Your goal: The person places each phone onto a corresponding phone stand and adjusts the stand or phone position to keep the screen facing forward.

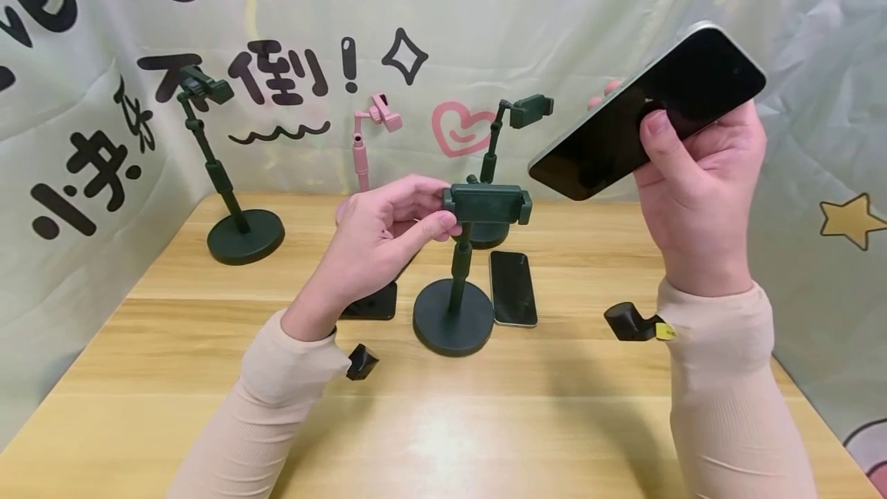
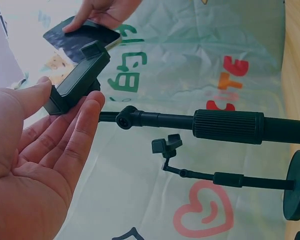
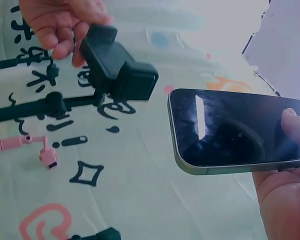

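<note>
Gripping a black-screened, rectangular phone (image 1: 624, 115) in the fingers of the right hand (image 1: 707, 199), apart from and up-right of a dark green plastic clamp (image 1: 487, 203); slanting its long axis against the clamp's level one; pinching the clamp's left end with the nearer left hand (image 1: 374, 233).

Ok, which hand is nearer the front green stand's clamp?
Left hand: holding the clamp at one end. The right hand is apart, to the clamp's right, holding up a phone.

Dark green holder (image 1: 487, 204), pink stand (image 1: 359, 156) — black, pale-edged phone (image 1: 617, 146) — tan wood-grain table (image 1: 138, 406), beige sleeves (image 1: 724, 391)
</note>
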Available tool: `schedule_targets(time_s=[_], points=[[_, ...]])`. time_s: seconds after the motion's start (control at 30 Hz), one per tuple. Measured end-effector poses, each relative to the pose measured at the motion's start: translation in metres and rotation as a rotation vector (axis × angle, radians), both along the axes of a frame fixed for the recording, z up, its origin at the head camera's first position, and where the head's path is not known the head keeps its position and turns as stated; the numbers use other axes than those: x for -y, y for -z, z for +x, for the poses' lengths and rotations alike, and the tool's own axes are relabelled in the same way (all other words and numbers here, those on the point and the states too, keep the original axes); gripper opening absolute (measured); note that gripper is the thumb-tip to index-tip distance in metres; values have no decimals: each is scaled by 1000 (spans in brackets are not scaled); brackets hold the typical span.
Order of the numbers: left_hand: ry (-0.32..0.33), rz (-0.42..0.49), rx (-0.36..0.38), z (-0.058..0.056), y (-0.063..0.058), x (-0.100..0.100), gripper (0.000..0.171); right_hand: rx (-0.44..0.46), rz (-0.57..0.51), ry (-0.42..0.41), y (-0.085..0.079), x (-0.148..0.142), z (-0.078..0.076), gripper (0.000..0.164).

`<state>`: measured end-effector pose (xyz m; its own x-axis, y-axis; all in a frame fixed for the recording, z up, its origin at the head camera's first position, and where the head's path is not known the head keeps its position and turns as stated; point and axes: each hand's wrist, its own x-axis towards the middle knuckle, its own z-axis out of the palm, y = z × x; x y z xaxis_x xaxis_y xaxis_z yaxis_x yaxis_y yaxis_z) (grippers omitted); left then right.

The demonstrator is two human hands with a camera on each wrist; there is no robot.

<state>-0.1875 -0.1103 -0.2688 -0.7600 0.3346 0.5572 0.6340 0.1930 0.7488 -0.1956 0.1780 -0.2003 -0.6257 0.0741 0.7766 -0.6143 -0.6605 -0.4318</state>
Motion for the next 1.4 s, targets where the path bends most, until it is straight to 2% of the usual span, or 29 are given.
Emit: schedule_targets(time_s=[0.27, 0.67, 1.0, 1.4], points=[[4, 7, -12, 0, 0, 0, 27, -23, -9, -29, -7, 17, 2, 31], [12, 7, -1, 1, 0, 0, 29, -16, 22, -70, -7, 31, 0, 33], [17, 9, 7, 2, 0, 0, 29, -38, 52, -74, -7, 40, 1, 32], [27, -3, 1, 0, 0, 0, 28, -48, 125, -58, 0, 48, -3, 34]])
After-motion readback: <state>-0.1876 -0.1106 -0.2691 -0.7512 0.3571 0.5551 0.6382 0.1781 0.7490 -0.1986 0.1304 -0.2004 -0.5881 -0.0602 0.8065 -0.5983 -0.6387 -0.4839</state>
